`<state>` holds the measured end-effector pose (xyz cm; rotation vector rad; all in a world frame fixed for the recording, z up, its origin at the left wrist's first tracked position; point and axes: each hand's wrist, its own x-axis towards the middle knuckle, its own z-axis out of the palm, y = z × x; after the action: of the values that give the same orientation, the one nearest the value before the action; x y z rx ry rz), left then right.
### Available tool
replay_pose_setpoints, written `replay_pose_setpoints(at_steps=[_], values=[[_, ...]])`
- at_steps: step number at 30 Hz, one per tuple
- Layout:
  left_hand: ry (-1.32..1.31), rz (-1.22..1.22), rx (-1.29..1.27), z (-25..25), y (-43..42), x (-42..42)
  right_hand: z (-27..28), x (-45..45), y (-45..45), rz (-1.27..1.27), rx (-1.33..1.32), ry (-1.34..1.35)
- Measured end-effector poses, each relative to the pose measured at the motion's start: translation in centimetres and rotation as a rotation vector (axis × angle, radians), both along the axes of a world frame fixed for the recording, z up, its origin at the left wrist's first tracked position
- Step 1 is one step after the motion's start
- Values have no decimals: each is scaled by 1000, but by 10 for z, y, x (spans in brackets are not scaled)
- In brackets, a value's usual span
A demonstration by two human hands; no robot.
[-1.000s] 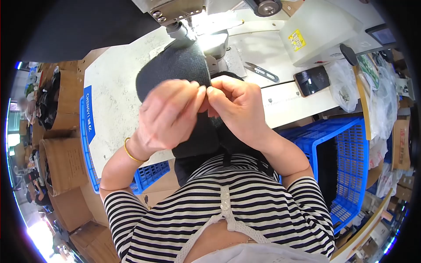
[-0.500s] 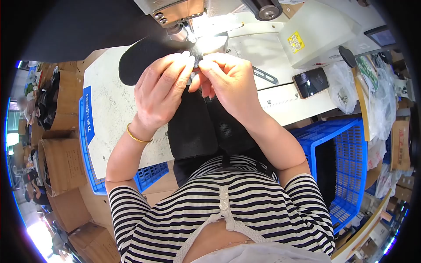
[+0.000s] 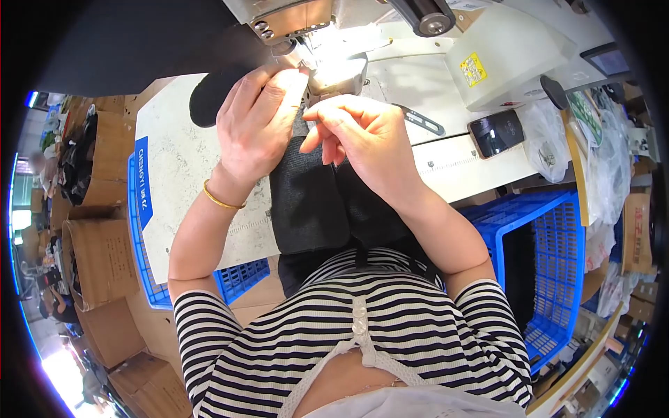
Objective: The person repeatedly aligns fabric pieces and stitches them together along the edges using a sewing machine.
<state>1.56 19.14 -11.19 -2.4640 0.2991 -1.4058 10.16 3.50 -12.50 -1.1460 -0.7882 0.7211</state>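
Observation:
Black fabric pieces hang over the front edge of the white sewing table, and a rounded black part reaches left beneath my left hand. That hand is closed on the black fabric just below the lit head of the sewing machine. Close to its right is my right hand, thumb and index finger pressed together over the fabric. Whatever its fingertips hold, if anything, is too small to make out.
A thread snipper and a black phone lie on the table's right side, beside a clear plastic bag. Blue crates stand below at right and left. Cardboard boxes are stacked at far left.
Both hands have moved up towards the machine head, then come apart slightly, the left one higher. The rounded black fabric has shifted left and up.

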Motion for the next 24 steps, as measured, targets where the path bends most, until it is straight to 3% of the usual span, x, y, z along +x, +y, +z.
replay_pose_setpoints(at_steps=[7,13,14,16,20,24], values=[[135,165,-119,4,-21,-6,-1,-3,0,-2,-19,33],[72,140,124,2,18,-22,-4,1,-7,7,-49,-16],[167,240,71,4,25,-28,-6,1,-7,8,-46,-21],[187,89,37,-2,42,-40,-8,-3,-5,-5,-24,-29],[212,180,41,27,-29,-52,-17,-13,0,-17,-17,-150],[194,158,-35,24,-47,-46,-16,-23,-1,-85,29,-155]])
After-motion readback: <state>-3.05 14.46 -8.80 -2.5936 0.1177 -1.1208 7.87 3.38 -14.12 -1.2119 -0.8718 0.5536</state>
